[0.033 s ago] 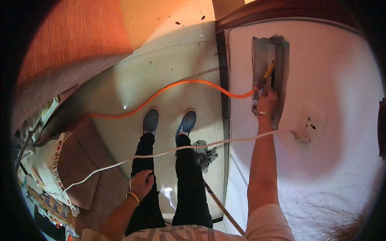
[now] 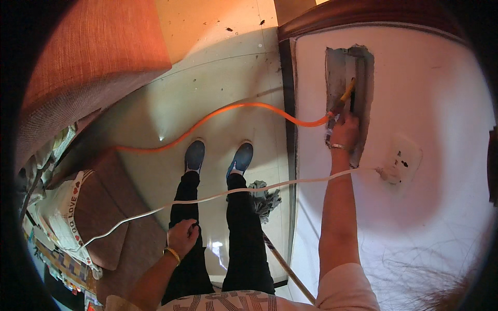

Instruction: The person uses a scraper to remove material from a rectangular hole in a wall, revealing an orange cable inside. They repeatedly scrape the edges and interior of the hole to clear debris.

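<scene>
My right hand (image 2: 345,130) reaches into a rough rectangular recess (image 2: 334,70) in the white wall. Its fingers curl beside the end of an orange hose (image 2: 236,105); what they grip is partly hidden. Above the hand, a slim yellow-and-dark piece (image 2: 346,96) slants up inside the recess, close to the hose end. Over my left thigh, my left hand (image 2: 182,237) is closed, with nothing visible in it. A pale cord (image 2: 259,188) crosses above my legs and over my right forearm to a white wall socket plate (image 2: 403,161).
The orange hose crosses the tiled floor (image 2: 223,78). A grey rag (image 2: 265,201) and a stick (image 2: 288,269) lie by the wall's base. To the left stand an orange-covered piece of furniture (image 2: 104,41) and a brown seat (image 2: 106,223) with a printed cloth (image 2: 59,212).
My right hand and forearm have shifted very slightly at the recess. My left hand, the hose and the cord look the same.
</scene>
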{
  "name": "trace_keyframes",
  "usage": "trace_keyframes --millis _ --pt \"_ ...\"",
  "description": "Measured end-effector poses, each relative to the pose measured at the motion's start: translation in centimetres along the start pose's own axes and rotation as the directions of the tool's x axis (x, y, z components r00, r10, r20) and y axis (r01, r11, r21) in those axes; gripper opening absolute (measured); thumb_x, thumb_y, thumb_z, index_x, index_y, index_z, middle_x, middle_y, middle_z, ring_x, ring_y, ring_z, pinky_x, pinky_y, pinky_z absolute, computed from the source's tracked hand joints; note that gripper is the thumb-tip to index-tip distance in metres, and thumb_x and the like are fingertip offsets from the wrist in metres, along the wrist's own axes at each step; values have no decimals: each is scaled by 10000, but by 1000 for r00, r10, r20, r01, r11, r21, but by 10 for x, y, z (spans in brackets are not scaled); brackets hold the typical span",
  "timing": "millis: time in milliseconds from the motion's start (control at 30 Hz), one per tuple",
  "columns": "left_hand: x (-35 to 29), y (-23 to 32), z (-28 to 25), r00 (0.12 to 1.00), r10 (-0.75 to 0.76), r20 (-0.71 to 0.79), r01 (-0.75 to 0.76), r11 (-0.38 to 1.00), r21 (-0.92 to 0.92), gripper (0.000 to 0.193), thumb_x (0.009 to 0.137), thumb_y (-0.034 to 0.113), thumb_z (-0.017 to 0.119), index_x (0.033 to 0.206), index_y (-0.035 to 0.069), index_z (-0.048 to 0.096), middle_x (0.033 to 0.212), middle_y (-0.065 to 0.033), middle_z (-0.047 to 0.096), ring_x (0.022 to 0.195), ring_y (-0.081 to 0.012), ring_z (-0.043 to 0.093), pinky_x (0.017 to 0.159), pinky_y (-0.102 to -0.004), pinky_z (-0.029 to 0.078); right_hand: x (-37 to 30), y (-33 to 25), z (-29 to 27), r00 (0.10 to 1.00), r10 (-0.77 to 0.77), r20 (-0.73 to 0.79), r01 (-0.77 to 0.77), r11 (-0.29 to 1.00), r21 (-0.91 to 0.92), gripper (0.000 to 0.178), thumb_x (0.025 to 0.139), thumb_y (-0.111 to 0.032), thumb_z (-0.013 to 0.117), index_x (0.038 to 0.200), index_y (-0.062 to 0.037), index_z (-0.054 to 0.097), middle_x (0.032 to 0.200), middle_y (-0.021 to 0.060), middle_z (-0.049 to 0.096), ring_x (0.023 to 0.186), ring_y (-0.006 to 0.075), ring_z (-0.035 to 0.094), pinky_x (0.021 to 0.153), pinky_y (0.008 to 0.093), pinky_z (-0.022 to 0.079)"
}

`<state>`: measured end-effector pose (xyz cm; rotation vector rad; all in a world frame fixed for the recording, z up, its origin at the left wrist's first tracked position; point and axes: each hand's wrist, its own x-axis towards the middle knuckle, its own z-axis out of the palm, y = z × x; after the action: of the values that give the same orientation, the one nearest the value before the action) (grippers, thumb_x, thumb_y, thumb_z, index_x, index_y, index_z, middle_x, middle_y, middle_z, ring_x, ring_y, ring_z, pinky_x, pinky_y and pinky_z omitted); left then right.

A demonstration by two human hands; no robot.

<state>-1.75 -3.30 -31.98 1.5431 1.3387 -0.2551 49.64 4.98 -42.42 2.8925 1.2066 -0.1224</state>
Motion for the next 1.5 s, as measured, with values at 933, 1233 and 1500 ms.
trace_keyframes --millis 933,1233,1500 --pt "1 -2 -5 1000 -13 10 13 1000 -4 182 755 153 646 919 82 611 689 -68 575 604 -221 585 557 -337 474 29 -27 -19 893 142 427 -25 964 -266 283 863 -331 518 1066 -173 634 1019 111 645 957 285 615 800 416 485" --pt "-1 -3 -3 1000 -19 5 19 999 -28 188 754 153 648 922 75 612 705 -67 587 617 -220 591 564 -335 479 22 -5 -1 851 173 496 141 834 -533 392 933 -310 364 1282 -188 494 1424 62 317 1116 274 531 885 433 456" --pt "1 -7 0 1000 10 0 -10 1000 -8 198 746 146 651 927 75 616 702 -72 586 620 -219 591 564 -338 480 21 6 -8 797 61 601 258 865 -430 375 878 -265 475 1201 -89 552 1334 121 420 1058 297 561 857 432 471"
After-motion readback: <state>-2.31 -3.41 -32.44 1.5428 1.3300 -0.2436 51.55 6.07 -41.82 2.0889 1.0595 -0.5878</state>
